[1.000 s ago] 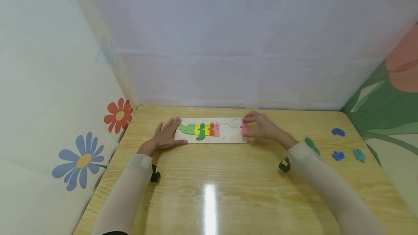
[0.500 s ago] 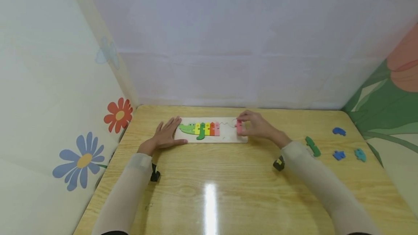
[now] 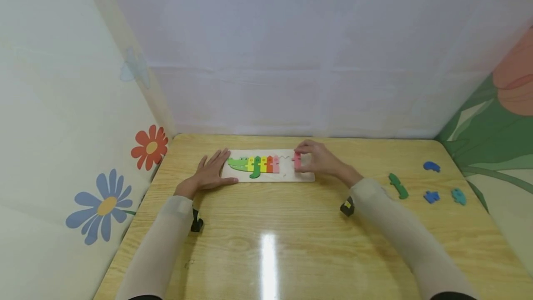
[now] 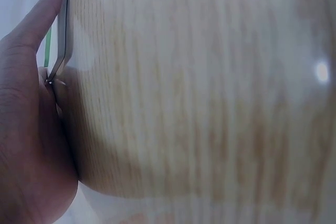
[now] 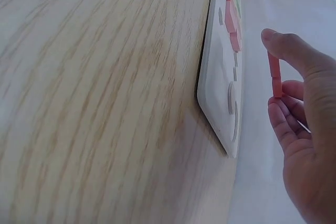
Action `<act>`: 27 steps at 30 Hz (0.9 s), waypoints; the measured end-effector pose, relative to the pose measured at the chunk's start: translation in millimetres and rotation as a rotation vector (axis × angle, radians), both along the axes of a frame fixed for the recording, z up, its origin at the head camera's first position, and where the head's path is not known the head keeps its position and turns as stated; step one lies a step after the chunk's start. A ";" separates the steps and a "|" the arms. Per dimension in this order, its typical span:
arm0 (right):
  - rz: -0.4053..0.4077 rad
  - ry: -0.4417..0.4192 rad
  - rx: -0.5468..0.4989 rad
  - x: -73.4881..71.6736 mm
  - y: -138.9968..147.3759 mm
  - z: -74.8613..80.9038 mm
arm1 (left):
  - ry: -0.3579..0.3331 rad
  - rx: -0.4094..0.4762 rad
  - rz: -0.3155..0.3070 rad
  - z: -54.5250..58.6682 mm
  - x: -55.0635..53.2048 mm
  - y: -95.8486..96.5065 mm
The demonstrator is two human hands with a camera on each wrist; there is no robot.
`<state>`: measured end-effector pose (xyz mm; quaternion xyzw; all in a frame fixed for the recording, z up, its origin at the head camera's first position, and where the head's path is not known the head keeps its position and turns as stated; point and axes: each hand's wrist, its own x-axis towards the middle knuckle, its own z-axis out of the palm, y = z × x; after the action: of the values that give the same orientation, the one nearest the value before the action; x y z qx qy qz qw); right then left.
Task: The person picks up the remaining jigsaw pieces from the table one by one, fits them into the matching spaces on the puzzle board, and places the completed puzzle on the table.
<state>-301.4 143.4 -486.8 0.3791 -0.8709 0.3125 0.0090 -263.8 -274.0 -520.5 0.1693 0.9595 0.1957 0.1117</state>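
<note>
A white puzzle board (image 3: 306, 176) lies on the table, its left part filled with a green crocodile head (image 3: 238, 165) and a row of yellow, green, orange and pink pieces (image 3: 264, 164). Outlined slots show on its right part. My left hand (image 3: 211, 171) rests spread on the board's left end, thumb along the near edge in the left wrist view. Between thumb and fingertips, my right hand (image 3: 322, 160) pinches a pink puzzle piece (image 3: 297, 160). In the right wrist view that piece (image 5: 275, 75) is held above the board, apart from it.
On the right of the wooden table (image 3: 233, 226) lie a long green piece (image 3: 398, 186), two blue pieces (image 3: 431, 166) and a teal piece (image 3: 459, 196). A pale cloth wall (image 3: 258, 59) stands behind the table's far edge, with flowered panels at both sides.
My right hand has carried the pink piece leftward over the board, from its right end toward the row of pieces. The left hand has stayed in place.
</note>
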 end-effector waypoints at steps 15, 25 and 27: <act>0.014 0.011 0.012 -0.6 -18.6 -1.7 | -0.009 -0.023 0.002 0.4 0.6 -0.7; 0.006 -0.018 0.022 -1.0 -26.7 -3.3 | -0.004 -0.017 0.002 -0.5 0.2 -0.5; 0.002 -0.023 0.023 -2.7 -27.7 -4.4 | -0.005 -0.019 0.002 -0.8 -0.3 -0.6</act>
<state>-304.0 115.7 -491.2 0.3764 -0.8741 0.3069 -0.0056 -264.1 -274.5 -521.3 0.1666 0.9612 0.1870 0.1155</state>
